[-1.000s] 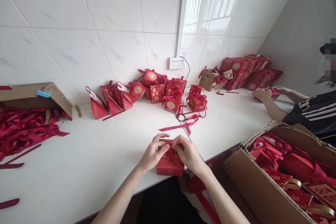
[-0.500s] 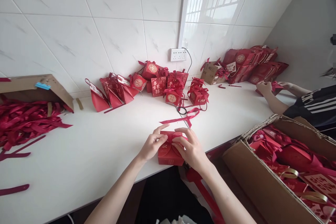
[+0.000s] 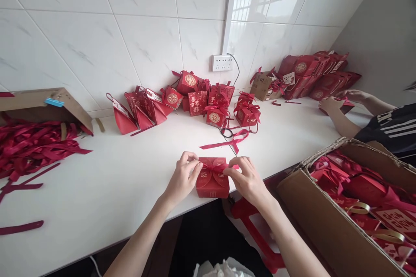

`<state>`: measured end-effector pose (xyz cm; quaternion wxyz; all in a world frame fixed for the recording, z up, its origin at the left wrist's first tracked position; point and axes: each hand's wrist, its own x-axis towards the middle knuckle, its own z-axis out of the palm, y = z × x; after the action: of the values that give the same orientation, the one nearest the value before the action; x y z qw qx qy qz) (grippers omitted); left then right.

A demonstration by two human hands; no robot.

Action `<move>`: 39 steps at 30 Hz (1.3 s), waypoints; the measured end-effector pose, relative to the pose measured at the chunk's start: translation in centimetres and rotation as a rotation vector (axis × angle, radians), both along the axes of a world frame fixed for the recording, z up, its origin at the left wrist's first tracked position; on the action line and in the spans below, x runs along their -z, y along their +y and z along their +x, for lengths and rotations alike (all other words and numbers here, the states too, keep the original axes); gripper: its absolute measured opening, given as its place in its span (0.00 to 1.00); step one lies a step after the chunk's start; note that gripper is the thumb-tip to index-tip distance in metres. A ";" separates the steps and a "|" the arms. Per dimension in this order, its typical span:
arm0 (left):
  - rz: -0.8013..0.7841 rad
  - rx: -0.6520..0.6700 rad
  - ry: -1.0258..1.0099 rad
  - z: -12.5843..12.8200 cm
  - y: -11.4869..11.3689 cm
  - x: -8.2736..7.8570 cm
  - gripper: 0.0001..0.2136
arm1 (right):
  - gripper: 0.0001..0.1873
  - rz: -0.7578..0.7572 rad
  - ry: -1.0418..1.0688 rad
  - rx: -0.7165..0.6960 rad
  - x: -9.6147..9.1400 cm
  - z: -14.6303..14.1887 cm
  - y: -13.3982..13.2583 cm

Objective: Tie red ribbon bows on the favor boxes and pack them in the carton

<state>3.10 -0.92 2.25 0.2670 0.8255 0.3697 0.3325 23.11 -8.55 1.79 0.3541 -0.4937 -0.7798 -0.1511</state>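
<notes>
A red gift box (image 3: 212, 188) with gold lettering sits at the front edge of the white table (image 3: 136, 190). Across its top runs a red ribbon (image 3: 213, 167) tied in a bow. My left hand (image 3: 184, 177) pinches the ribbon at the left of the bow. At the box's right side, my right hand (image 3: 247, 178) pinches the ribbon's other side between thumb and fingers. Just behind the box lies a loose red ribbon (image 3: 224, 142), and black-handled scissors (image 3: 225, 133) rest beyond it, partly hidden by small boxes.
Several finished red boxes (image 3: 198, 103) stand along the wall. A carton of ribbons (image 3: 39, 143) is at left. On the right, a large cardboard box (image 3: 312, 216) holds red gift boxes. A co-worker's hands (image 3: 338, 101) handle a red box at far right.
My hands have moved apart to either side of the box, drawing the ribbon outward. The bow on top now shows plainly between them. The view has shifted slightly.
</notes>
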 end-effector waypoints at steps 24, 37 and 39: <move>-0.122 -0.059 -0.150 0.2 -3.0 1.7 0.06 | 0.24 -0.733 0.823 0.212 -0.5 -3.1 -0.2; -0.356 -0.057 -0.200 0.2 -2.0 1.4 0.08 | 0.24 -0.786 1.127 -0.008 1.5 -2.3 0.6; -0.366 -0.044 -0.198 0.1 -1.9 1.4 0.08 | 0.24 -0.804 1.187 -0.035 1.7 -2.2 0.7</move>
<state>3.23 -2.77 0.83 0.4401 0.7182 0.4141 0.3449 20.90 -7.87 0.14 0.5114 -0.5724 -0.4588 0.4476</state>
